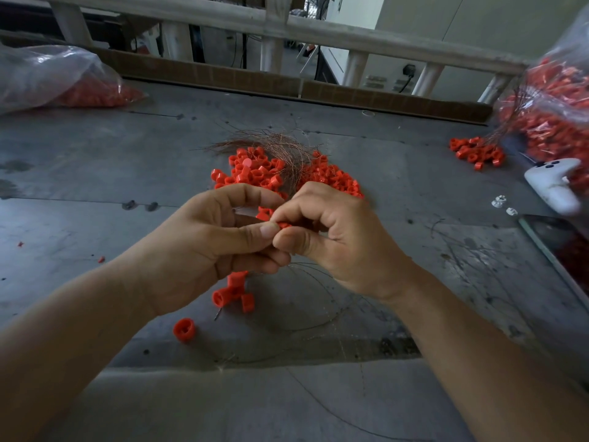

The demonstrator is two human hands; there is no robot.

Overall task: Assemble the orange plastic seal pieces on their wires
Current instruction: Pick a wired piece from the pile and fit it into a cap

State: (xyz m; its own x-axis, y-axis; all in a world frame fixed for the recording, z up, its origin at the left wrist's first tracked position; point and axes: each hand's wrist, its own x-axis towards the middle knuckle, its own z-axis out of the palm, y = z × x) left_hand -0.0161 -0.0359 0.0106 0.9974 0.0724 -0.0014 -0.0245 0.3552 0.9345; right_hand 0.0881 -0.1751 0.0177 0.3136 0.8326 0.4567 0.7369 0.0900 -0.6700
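Observation:
My left hand and my right hand meet above the grey table, fingertips pinched together on a small orange seal piece. Thin wires trail down from the hands and loop over the table. Several orange seal pieces hang on wires below my left hand. One loose orange cap lies on the table near my left forearm. Behind the hands lies a pile of orange seal pieces with a bundle of copper-coloured wires across it.
A clear bag of orange pieces lies at the far left. Another bag full of orange parts stands at the right, with a small heap beside it. A white controller and a phone lie at the right edge.

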